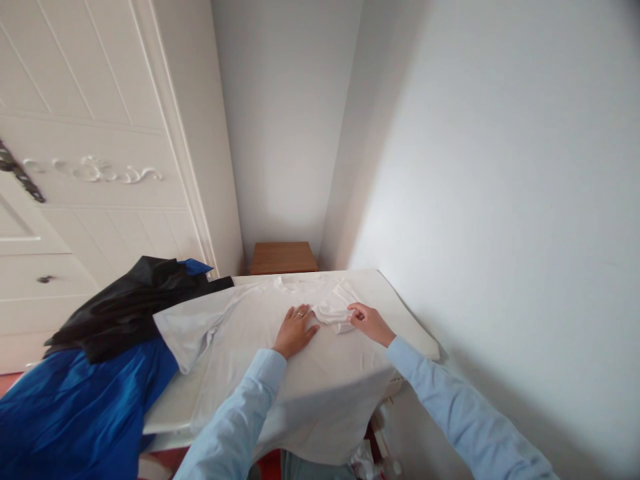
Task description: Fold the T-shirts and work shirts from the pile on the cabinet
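Our left fingers lie open and spread, pressing on the white shirt [255, 333]; a ring [301, 313] shows on our left hand [295, 331]. Our right hand [370, 323] has its fingertips pinched closed on the shirt's bunched sleeve. Light blue cuffs [273, 367] cover our wrists. The shirt lies spread on a white table [410, 320], its neckline toward the far edge, its other sleeve out to the left, its lower part hanging over the near edge. Beside that left sleeve we have black cloth [135, 307] over blue cloth [100, 393]. Past the table stand a brown wooden piece [283, 257] and a white wardrobe [110, 133]. We can read no writing or label anywhere.
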`<action>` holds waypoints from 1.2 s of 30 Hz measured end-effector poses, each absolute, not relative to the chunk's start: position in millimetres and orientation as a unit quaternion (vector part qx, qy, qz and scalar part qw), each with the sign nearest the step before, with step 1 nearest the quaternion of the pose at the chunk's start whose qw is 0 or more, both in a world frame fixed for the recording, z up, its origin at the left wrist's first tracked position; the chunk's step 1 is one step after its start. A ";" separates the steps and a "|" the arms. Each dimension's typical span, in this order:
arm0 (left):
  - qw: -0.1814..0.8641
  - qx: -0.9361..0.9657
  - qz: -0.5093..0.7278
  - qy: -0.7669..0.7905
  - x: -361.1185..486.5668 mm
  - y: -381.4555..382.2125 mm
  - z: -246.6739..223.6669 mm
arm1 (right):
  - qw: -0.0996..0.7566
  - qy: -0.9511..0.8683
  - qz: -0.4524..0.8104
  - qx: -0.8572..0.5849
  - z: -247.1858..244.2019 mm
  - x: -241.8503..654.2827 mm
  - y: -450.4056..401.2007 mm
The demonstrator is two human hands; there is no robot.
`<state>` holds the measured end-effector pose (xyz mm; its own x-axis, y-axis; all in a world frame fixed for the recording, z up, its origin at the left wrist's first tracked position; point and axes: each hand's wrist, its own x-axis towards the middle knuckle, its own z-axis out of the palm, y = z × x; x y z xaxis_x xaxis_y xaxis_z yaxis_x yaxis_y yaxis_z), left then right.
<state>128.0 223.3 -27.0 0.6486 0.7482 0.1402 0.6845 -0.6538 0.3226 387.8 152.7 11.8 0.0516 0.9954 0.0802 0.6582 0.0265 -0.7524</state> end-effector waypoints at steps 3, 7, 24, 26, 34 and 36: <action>0.120 0.900 0.139 0.395 127.6 222.2 -27.5 | 0.250 -0.725 0.107 -0.632 1.6 396.7 154.2; 0.121 0.903 0.147 0.386 126.8 220.0 -25.6 | 0.146 -0.769 0.087 -0.617 -9.1 412.7 157.9; 0.081 0.905 0.158 0.388 128.1 222.9 -37.6 | 0.144 -0.698 0.095 -0.695 8.6 429.9 226.2; 0.080 0.905 0.159 0.386 127.6 222.8 -38.4 | 0.130 -0.709 0.106 -0.685 16.1 429.8 255.6; 0.075 0.907 0.142 0.390 127.1 222.3 -37.2 | 0.006 -0.752 0.220 -0.622 28.4 430.8 326.1; 0.070 0.907 0.134 0.392 127.4 222.4 -36.2 | -0.005 -0.760 0.219 -0.611 28.2 438.6 332.1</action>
